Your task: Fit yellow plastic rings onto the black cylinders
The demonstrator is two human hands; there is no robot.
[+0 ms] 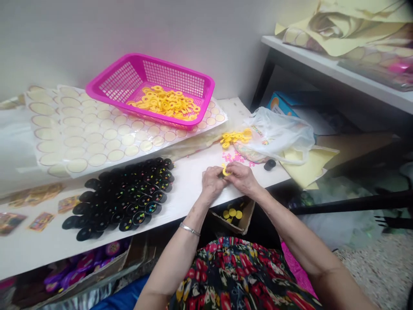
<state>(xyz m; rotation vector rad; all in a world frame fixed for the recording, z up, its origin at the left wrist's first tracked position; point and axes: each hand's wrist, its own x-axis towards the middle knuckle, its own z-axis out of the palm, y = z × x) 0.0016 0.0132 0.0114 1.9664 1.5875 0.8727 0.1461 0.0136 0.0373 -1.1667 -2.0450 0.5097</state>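
Observation:
My left hand and my right hand meet above the front edge of the white table. Between their fingertips they grip one small yellow ring-shaped plastic piece. Just beyond the fingers lie scattered tiny pink pieces. A small pile of similar yellow pieces is a little farther back. Below my hands, a cardboard box holds several round yellow pieces. My fingers hide part of the held piece.
A pink basket with many yellow pieces stands on sheets of round stickers. To the left are rows of black cups with colourful specks and printed cards. A plastic bag and a black cap lie right, beneath a shelf.

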